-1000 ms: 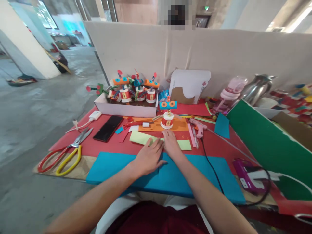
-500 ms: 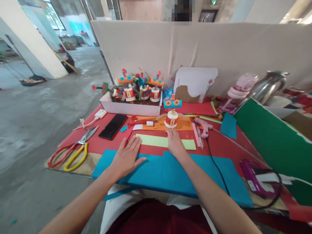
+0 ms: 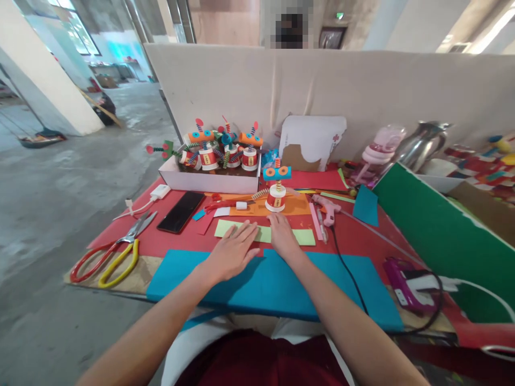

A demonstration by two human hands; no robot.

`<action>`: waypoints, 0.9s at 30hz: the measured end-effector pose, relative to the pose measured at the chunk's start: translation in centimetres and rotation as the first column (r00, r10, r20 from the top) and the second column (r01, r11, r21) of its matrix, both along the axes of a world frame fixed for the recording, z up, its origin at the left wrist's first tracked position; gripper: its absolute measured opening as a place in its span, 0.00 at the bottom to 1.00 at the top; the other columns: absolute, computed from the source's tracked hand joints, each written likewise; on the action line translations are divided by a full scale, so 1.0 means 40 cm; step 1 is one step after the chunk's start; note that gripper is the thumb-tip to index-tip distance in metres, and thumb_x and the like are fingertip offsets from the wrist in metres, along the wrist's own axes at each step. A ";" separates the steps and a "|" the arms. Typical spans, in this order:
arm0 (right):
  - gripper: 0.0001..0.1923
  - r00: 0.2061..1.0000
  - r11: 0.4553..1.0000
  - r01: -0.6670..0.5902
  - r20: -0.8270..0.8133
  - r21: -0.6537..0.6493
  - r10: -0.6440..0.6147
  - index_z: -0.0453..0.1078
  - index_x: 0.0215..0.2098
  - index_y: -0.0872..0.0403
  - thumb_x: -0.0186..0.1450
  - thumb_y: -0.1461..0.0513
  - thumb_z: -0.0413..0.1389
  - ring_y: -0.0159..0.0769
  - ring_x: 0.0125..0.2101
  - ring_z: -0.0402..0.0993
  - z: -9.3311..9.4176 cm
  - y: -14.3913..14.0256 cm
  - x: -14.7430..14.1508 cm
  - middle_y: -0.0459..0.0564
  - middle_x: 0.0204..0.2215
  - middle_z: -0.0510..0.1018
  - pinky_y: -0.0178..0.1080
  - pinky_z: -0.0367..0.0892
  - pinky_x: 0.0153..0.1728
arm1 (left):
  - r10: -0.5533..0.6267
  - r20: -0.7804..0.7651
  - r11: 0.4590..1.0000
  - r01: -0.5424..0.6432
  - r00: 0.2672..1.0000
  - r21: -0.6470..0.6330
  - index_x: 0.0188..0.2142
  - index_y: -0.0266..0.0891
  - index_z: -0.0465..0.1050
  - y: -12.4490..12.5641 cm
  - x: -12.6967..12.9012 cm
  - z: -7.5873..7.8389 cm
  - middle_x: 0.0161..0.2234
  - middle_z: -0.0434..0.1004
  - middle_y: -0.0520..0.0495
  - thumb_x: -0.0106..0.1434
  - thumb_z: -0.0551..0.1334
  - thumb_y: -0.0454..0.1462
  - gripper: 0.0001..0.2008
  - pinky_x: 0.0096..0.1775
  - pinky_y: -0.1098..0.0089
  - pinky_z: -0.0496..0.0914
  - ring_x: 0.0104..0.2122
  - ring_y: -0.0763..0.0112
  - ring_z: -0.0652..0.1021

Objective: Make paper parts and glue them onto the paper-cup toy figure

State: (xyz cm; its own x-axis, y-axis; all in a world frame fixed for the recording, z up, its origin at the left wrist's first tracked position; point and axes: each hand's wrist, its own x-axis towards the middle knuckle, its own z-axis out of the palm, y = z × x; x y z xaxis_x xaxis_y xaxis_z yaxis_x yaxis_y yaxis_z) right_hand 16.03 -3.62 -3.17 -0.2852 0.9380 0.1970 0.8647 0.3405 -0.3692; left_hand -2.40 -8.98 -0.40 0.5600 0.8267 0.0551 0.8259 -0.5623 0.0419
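Note:
A light green paper strip (image 3: 304, 237) lies across the red sheet in front of me. My left hand (image 3: 234, 250) is open and flat over its left half, fingers stretched out and thumb apart. My right hand (image 3: 283, 236) rests on the strip's middle, its fingers extended and holding nothing that I can see. Just beyond my right fingertips stands a paper-cup figure (image 3: 276, 199) with a blue roll head, orange ring eyes and a coiled paper neck and arm. Blue paper sheets (image 3: 322, 284) lie under my wrists along the near table edge.
Large scissors (image 3: 127, 241) and a black phone (image 3: 181, 212) lie to the left. Behind, a white box (image 3: 213, 183) holds several similar figures. On the right are a pink glue gun (image 3: 328, 208) with a black cord, a purple device (image 3: 406, 287) and a green board (image 3: 442, 241).
My left hand has slid rightward along the green strip, closer to my right hand. The right hand stays at nearly the same place on the strip. The view has shifted slightly.

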 end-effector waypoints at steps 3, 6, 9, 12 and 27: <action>0.22 1.000 1.000 -0.003 0.000 -0.011 0.003 0.65 0.53 0.63 0.62 0.74 0.42 0.45 0.52 0.62 0.005 -0.004 0.000 0.63 0.51 0.69 0.44 0.60 0.55 | 0.068 0.011 0.998 -0.068 0.998 -0.009 0.65 0.36 0.50 0.008 -0.048 -0.041 0.66 0.51 0.45 0.69 0.39 0.50 0.31 0.63 0.57 0.50 0.65 0.62 0.53; 0.22 1.000 1.000 0.004 -0.017 -0.008 -0.004 0.66 0.52 0.62 0.61 0.74 0.42 0.44 0.51 0.63 0.007 -0.003 0.007 0.62 0.50 0.70 0.44 0.62 0.53 | 0.146 0.012 0.988 -0.147 0.989 0.050 0.65 0.35 0.49 -0.003 -0.109 -0.067 0.66 0.52 0.43 0.69 0.40 0.50 0.32 0.63 0.56 0.48 0.65 0.61 0.53; 0.22 1.000 1.000 0.020 -0.022 -0.017 -0.020 0.67 0.51 0.61 0.62 0.74 0.42 0.43 0.51 0.65 0.017 -0.004 0.011 0.61 0.50 0.70 0.44 0.62 0.53 | 0.176 0.007 0.980 -0.176 0.984 0.097 0.65 0.34 0.50 -0.018 -0.132 -0.072 0.65 0.53 0.41 0.68 0.40 0.51 0.33 0.63 0.55 0.47 0.65 0.60 0.54; 0.20 1.000 1.000 0.006 0.023 0.009 -0.006 0.66 0.53 0.65 0.65 0.70 0.43 0.46 0.57 0.60 0.047 -0.026 -0.015 0.65 0.54 0.69 0.48 0.55 0.59 | 0.186 0.009 0.974 -0.185 0.983 0.129 0.65 0.34 0.51 -0.025 -0.125 -0.072 0.65 0.54 0.40 0.68 0.41 0.51 0.32 0.63 0.54 0.48 0.64 0.60 0.56; 0.43 0.934 0.901 -0.313 0.076 -0.301 0.349 0.43 0.67 0.63 0.66 0.41 0.37 0.45 0.67 0.36 0.068 -0.137 -0.027 0.59 0.67 0.45 0.51 0.34 0.66 | 0.153 0.015 0.972 -0.153 0.988 0.180 0.64 0.30 0.53 -0.026 -0.132 -0.086 0.64 0.55 0.39 0.68 0.42 0.46 0.31 0.62 0.54 0.49 0.64 0.60 0.56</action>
